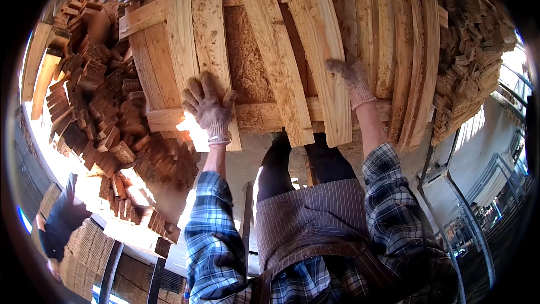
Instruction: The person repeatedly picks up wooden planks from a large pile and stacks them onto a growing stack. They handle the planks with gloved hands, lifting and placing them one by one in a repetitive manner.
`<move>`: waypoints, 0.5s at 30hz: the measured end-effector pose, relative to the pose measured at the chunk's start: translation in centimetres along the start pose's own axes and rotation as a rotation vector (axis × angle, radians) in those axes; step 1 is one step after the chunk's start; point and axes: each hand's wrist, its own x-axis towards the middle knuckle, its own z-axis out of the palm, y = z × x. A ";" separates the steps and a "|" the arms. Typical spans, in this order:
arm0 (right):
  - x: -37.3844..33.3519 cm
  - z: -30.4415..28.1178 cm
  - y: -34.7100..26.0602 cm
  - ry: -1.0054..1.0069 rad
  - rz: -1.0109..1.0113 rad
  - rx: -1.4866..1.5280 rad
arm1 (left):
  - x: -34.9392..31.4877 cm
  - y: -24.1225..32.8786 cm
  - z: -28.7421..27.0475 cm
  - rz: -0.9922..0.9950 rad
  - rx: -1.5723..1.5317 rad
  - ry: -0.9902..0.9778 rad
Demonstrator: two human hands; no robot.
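Note:
My left hand (211, 107), in a dusty knit work glove, lies flat with fingers spread on a pale wooden plank (209, 28). My right hand (355, 79), gloved the same way, is at the right edge of another long plank (315, 28). Its thumb side rests over the top face, and the other fingers are partly hidden at the edge. Between them a plank (271, 45) slants across the row. These planks lie over crosspieces, one of them a near rail (259, 115). Sawdust (247, 50) shows in the gap.
Short wood blocks (101, 101) are heaped at the left, and more wood pieces (469, 50) are stacked at the right. Several upright-running boards (413, 62) lie right of my hand. A person in dark clothes (63, 219) is at the lower left. A metal frame (464, 202) stands lower right.

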 end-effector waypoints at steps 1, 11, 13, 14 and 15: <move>0.4 -0.2 0.5 0.003 -0.036 -0.029 | 0.0 0.4 0.5 -0.009 0.026 -0.019; -3.5 10.0 -0.2 -0.041 -0.152 0.277 | 0.4 -0.9 0.3 0.044 0.091 0.041; -2.9 12.2 0.4 -0.045 -0.080 0.171 | 1.1 -0.8 -0.2 0.076 -0.005 0.010; -1.9 12.9 0.2 -0.041 -0.019 0.080 | 1.2 -0.8 -0.6 0.087 -0.051 -0.009; -1.4 13.5 -0.3 -0.045 0.042 -0.010 | 1.3 -1.5 -0.9 0.118 0.020 0.059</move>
